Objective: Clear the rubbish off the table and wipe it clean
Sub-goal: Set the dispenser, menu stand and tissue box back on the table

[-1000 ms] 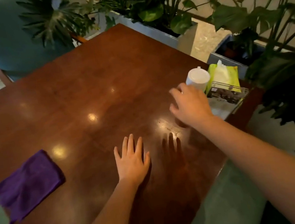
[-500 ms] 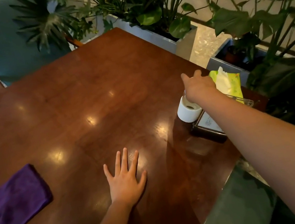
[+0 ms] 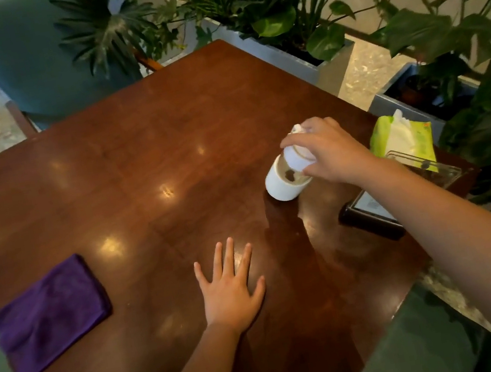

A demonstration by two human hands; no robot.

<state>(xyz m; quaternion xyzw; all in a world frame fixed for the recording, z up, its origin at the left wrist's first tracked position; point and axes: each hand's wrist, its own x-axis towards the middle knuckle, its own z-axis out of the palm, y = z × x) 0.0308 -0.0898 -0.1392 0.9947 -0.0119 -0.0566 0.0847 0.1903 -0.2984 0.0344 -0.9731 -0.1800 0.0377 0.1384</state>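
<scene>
**Counted on and around the bench**

1 wooden bench (image 3: 142, 157). On it: 1 white cup (image 3: 281, 184), 1 white lid (image 3: 295, 154), 1 purple cloth (image 3: 48, 316), 1 green pack of tissues (image 3: 401, 135), 1 clear stand (image 3: 422, 162) on a dark base. 2 hands are over it, the left hand (image 3: 229, 292) and the right hand (image 3: 332, 150). Behind stand 2 grey planters (image 3: 325, 70) and 1 teal chair (image 3: 27, 56).
</scene>
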